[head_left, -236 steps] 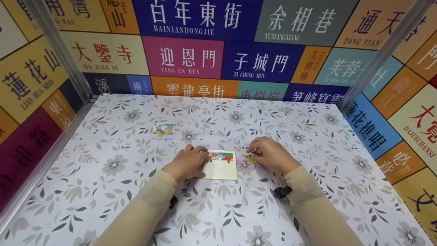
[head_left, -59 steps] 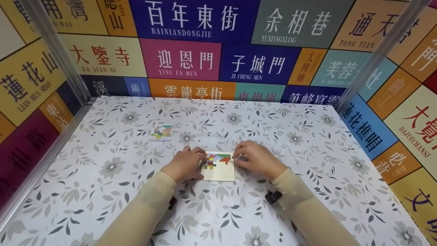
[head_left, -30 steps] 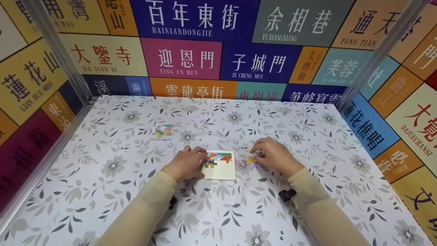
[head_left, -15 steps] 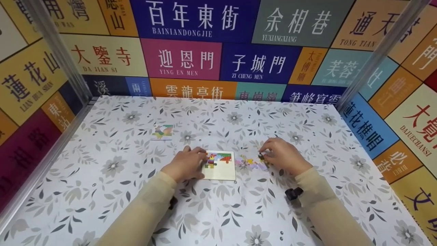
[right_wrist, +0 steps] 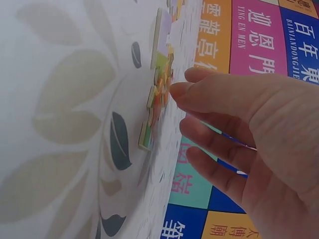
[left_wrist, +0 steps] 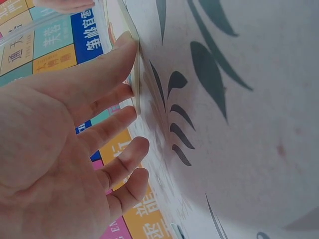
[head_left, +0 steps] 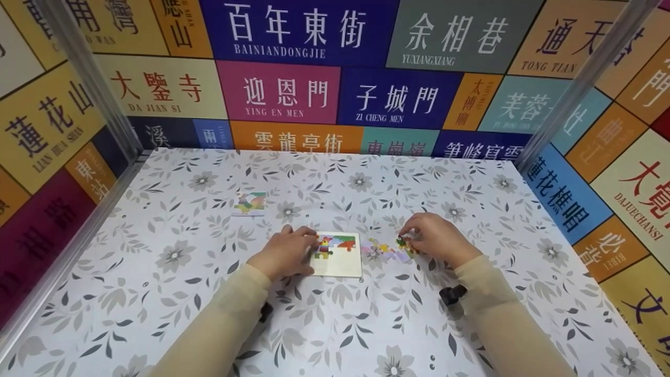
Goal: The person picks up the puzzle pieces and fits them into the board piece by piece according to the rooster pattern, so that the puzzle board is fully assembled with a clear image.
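Note:
In the head view, the left hand [head_left: 285, 251] rests at the left edge of a pale puzzle board [head_left: 345, 264]. Joined puzzle pieces [head_left: 343, 242] fill part of its upper side. The left wrist view shows the thumb [left_wrist: 122, 55] and some fingertips touching the board's edge, fingers loosely bent. To the right of the board, the right hand [head_left: 437, 238] hovers low over loose puzzle pieces [head_left: 384, 250]. Its thumb and index fingertips come close together at a dark green piece [head_left: 401, 241]. In the right wrist view the fingertips meet the pieces [right_wrist: 158, 102] from above; no firm pinch shows.
A small square picture card or puzzle [head_left: 250, 203] lies farther back on the left. White floral cloth [head_left: 335, 324] covers the table. Panels with large printed characters [head_left: 282, 89] stand behind and at both sides, with clear posts [head_left: 581, 78] at the corners.
The right hand was at the board's right edge two seconds ago, then moved right over the loose pieces. More pieces sit on the board than at first. The left hand has stayed put.

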Demonstrator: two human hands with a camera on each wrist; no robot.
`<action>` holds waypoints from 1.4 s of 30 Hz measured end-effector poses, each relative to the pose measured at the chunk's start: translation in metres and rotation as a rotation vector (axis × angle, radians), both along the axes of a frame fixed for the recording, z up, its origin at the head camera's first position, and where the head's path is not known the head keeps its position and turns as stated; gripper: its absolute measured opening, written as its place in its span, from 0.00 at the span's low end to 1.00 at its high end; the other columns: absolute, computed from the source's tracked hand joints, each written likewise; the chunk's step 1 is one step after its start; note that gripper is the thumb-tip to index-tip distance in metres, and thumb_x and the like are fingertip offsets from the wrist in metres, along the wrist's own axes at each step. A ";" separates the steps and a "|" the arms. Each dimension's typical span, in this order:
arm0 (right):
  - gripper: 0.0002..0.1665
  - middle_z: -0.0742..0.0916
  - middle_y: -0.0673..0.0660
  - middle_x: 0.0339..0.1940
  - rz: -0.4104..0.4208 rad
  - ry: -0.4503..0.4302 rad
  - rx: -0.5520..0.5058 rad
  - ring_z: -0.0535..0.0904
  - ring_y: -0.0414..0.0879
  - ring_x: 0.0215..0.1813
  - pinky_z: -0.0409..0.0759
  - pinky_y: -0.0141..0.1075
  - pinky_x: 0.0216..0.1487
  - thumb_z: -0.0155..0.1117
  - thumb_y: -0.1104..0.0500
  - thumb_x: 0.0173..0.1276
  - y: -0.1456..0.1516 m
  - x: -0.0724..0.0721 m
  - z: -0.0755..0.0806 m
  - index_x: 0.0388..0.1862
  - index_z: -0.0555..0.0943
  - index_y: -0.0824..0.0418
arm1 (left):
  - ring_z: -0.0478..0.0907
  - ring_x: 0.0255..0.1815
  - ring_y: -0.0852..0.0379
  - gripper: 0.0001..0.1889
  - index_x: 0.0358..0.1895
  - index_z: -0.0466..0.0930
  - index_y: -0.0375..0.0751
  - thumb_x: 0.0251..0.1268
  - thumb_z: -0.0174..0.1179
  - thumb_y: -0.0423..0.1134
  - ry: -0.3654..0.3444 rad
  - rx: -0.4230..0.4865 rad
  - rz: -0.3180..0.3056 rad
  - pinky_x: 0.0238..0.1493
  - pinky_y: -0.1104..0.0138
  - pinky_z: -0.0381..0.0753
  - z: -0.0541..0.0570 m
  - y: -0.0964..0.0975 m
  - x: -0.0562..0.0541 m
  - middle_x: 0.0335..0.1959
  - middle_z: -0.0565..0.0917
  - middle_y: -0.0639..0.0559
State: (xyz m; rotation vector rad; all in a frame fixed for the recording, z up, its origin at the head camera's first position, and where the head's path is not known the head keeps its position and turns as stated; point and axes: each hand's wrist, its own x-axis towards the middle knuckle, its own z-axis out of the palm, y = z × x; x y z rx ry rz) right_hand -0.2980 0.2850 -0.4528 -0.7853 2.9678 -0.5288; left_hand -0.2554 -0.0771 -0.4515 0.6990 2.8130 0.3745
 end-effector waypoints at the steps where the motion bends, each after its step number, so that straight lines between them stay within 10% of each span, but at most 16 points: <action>1: 0.13 0.91 0.55 0.44 -0.015 -0.002 0.001 0.85 0.54 0.48 0.83 0.52 0.54 0.73 0.66 0.61 0.000 0.000 0.000 0.45 0.92 0.57 | 0.70 0.67 0.38 0.28 0.63 0.83 0.48 0.58 0.76 0.48 -0.004 -0.003 0.002 0.65 0.47 0.74 0.000 0.000 0.000 0.75 0.73 0.49; 25: 0.09 0.92 0.51 0.38 -0.112 -0.026 -0.018 0.78 0.42 0.31 0.77 0.38 0.35 0.74 0.59 0.61 -0.004 0.004 -0.001 0.42 0.92 0.54 | 0.71 0.65 0.37 0.29 0.63 0.82 0.49 0.58 0.77 0.48 0.013 -0.009 -0.007 0.63 0.47 0.76 0.002 -0.001 0.001 0.75 0.73 0.49; 42: 0.08 0.92 0.48 0.40 -0.086 0.023 -0.027 0.83 0.45 0.37 0.81 0.43 0.40 0.76 0.56 0.61 -0.026 0.015 -0.002 0.40 0.93 0.51 | 0.69 0.68 0.40 0.30 0.66 0.81 0.51 0.58 0.76 0.49 -0.024 -0.016 0.026 0.68 0.49 0.72 0.001 0.000 0.001 0.77 0.71 0.52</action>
